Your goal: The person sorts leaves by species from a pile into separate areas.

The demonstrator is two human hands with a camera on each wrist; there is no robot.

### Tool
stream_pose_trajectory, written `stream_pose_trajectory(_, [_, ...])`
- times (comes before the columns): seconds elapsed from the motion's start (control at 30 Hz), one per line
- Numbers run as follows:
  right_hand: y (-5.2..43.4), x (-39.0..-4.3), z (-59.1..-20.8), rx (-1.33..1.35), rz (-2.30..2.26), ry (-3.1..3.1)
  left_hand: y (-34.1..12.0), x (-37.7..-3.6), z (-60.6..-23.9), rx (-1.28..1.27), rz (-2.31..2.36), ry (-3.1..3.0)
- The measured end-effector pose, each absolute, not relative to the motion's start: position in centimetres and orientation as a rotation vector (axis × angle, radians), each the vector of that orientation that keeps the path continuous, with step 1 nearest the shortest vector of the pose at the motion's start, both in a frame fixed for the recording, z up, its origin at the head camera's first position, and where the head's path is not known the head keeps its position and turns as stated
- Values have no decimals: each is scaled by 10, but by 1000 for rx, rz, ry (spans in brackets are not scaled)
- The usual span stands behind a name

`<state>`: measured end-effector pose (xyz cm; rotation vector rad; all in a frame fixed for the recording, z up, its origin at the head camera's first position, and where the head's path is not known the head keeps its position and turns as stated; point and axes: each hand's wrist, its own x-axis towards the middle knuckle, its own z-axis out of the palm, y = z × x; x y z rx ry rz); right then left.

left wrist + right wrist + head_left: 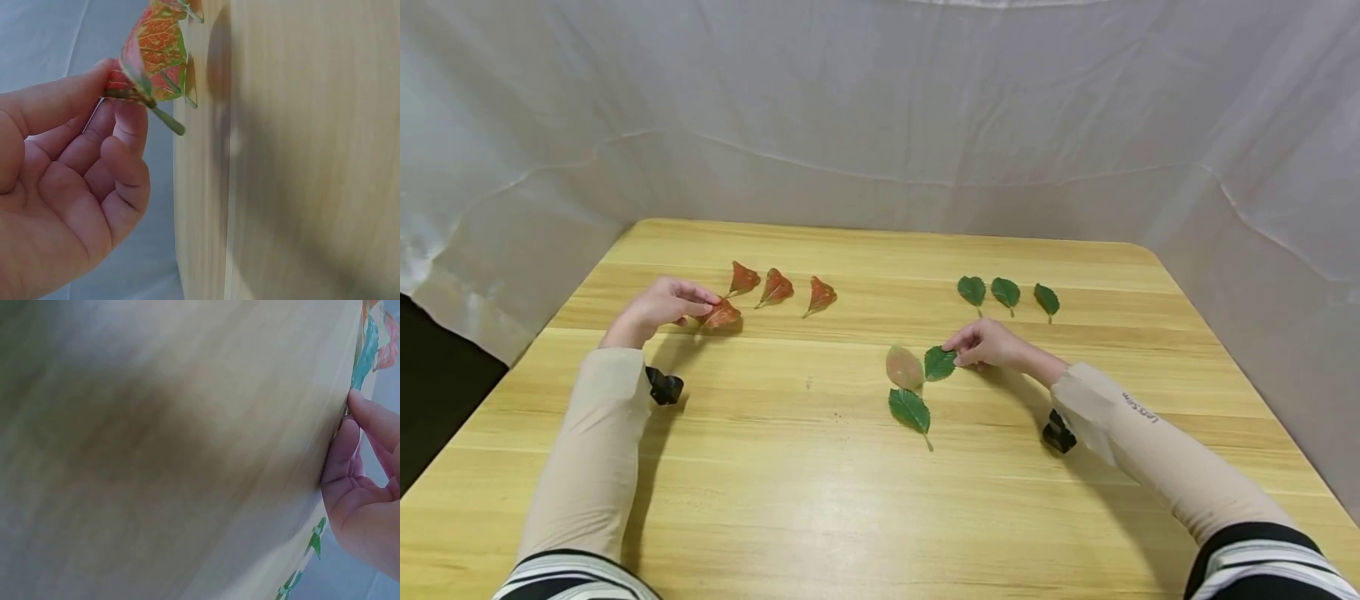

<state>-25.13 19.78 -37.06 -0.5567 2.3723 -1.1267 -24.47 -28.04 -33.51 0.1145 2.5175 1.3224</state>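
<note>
In the head view my left hand (pixel 664 307) pinches a red leaf (pixel 721 314) between thumb and fingers. The left wrist view shows this leaf (pixel 128 84) held above the table, its green stem pointing down. Three more red leaves (pixel 777 287) lie in a row just beyond that hand. My right hand (pixel 988 342) pinches the edge of a dark green leaf (pixel 939 363) near the middle of the table. Beside that leaf lies a pale reddish-green leaf (pixel 903 367), and nearer to me a green leaf (pixel 909 409) with its stem toward me.
Three green leaves (pixel 1005 292) lie in a row at the back right of the wooden table (pixel 820 517). Pale curtain sheeting (pixel 880 108) hangs behind and along the sides. Black wrist cameras (pixel 664 387) sit under both forearms.
</note>
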Motion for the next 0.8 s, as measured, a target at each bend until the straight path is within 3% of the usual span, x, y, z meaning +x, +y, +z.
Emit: stream_pose_trajectory(0.8, [198, -252, -371, -569, -1123, 2372, -282, -249, -339, 101, 1293, 2481])
